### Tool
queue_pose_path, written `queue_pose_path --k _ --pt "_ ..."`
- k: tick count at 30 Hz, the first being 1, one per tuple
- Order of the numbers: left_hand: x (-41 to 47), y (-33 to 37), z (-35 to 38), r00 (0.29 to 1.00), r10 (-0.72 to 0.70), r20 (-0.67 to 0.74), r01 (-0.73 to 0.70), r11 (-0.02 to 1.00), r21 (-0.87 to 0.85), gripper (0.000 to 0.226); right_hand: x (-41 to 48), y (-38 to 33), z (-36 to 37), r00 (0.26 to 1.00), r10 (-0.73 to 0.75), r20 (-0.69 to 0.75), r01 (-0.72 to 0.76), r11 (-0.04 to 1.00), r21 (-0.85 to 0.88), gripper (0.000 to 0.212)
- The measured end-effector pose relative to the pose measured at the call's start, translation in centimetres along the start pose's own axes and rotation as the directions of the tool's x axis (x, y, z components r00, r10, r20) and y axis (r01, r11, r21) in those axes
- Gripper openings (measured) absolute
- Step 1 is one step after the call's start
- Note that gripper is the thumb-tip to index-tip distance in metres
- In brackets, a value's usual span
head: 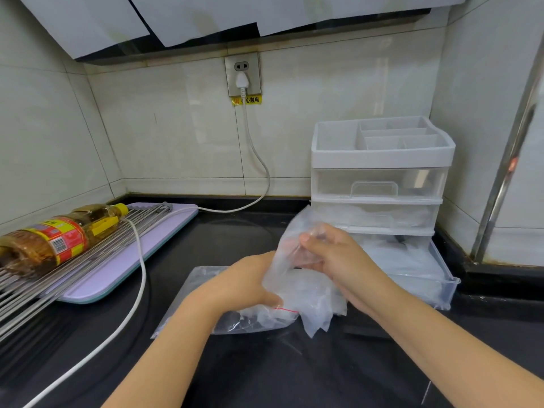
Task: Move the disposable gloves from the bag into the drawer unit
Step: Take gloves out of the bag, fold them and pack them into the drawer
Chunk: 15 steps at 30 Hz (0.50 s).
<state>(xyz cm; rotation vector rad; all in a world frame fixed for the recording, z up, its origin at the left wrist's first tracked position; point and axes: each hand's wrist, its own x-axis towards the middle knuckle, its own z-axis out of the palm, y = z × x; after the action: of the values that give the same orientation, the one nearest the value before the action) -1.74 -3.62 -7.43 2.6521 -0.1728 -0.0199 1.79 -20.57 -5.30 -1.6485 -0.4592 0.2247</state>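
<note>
Clear gloves [297,278], pinched by the left hand [250,282] and right hand [332,254], could slip onto the countertop [265,372] short of the open bottom drawer [424,278].

sticker under socket: yellow warning sticker [246,100], black characters, last two read "触电"; the ones before are partly covered by the white cord [253,148]
sticker symbol: small red-orange mark at its left end, too small to make out
bottle label: oil bottle [56,235] lying on the rack has a red/yellow label with a barcode [60,245]; print too blurred to read
bottle cap area: yellow tag, no legible text
</note>
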Motion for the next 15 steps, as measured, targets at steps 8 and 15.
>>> queue_pose_path --k 8,15 --pt "0.0 0.1 -0.2 0.997 0.04 0.07 -0.024 0.976 -0.215 0.044 -0.2 -4.6 -4.6 0.947 -0.313 -0.066 0.309 0.84 0.445 0.025" --pt "0.0 0.5 -1.2 0.978 0.206 -0.031 -0.158 0.635 -0.756 0.11 -1.7 -6.6 -6.5 0.938 -0.344 0.027 0.261 0.759 0.597 0.023"
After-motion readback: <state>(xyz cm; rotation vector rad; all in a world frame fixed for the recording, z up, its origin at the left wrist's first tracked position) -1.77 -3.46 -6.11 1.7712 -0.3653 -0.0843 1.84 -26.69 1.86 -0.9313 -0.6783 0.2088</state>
